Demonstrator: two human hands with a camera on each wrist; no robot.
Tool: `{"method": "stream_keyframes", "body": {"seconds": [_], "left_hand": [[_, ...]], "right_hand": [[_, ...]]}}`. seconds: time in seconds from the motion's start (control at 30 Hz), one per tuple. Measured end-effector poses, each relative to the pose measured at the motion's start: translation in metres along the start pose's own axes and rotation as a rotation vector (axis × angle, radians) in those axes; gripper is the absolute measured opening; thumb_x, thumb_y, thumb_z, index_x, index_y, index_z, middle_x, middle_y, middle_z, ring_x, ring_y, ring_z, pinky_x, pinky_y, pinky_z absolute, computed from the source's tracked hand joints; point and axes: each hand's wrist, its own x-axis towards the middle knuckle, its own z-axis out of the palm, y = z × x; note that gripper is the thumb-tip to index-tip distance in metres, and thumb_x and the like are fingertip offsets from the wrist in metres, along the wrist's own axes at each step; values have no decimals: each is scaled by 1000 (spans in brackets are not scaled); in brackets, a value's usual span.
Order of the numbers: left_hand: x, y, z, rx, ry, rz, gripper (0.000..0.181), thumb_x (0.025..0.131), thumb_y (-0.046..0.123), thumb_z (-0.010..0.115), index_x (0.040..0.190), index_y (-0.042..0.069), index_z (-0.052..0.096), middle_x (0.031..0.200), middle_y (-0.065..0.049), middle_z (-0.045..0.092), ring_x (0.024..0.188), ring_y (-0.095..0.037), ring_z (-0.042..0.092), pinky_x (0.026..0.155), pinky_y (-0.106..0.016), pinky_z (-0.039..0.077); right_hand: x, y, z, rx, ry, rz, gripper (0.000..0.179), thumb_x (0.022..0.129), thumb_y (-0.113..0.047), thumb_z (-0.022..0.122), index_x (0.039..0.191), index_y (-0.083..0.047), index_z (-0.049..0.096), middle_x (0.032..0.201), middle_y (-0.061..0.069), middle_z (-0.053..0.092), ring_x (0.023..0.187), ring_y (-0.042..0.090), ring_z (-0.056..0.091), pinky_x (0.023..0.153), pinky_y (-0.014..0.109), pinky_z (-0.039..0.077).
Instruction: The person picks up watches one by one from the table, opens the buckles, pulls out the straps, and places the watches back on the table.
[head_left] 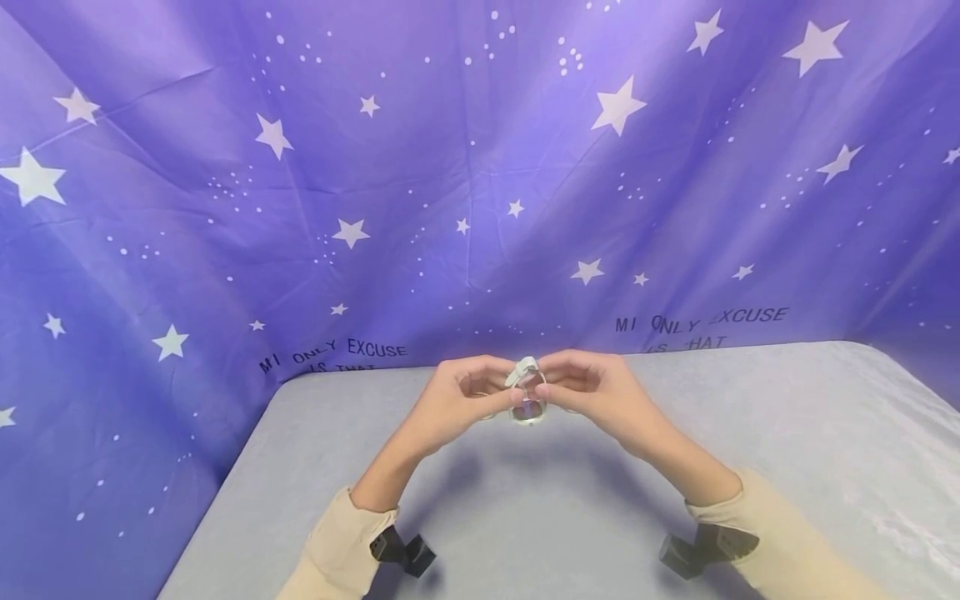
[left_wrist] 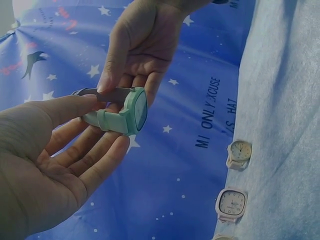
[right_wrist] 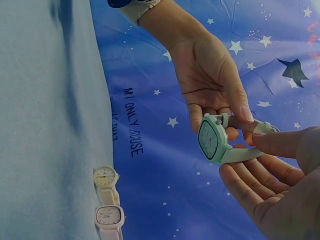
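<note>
A mint-green wristwatch is held up over the far part of the table, between both hands. My left hand pinches one side of its band with thumb and fingers. From the other side my right hand grips the band too, its thumb on top and fingers beneath. The green case faces away from me, toward the backdrop. In the right wrist view the pale strap loops back from the case, its inner side looking grey-brown. Fingers cover part of the band.
A round yellowish watch and a square pinkish watch lie near the far table edge. Grey cloth covers the table. Behind it hangs a purple-blue star-printed curtain. Each sleeve cuff carries a black device.
</note>
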Motion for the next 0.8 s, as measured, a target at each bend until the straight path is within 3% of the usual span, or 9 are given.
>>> {"method": "stream_keyframes", "body": {"seconds": [0.37,0.57,0.8], "left_hand": [[1,-1,5,23,26,17,28,89,8,77,117,7,73,101,-13,78,87,-18,73,79,-35,63],[0,2,6,83,38,8,25,89,9,78,113,11,75,99,-8,79,85,-18,75,77,-33,64],[-1,1,9,190,35,15,26,89,10,79,114,15,75,97,-4,79,84,-21,76,77,-30,63]], "right_hand": [[-1,-2,0,-24,21,-31,33,91,-12,75,123,-6,69,113,14,76,100,14,75,90,28,61],[-3,-5,1,-135,51,-126,34,91,-12,77,124,-8,69,114,8,76,101,14,74,88,28,62],[-4,-3,3,-352,101,-245,29,90,-7,76,118,-7,71,107,3,78,95,15,74,86,30,62]]}}
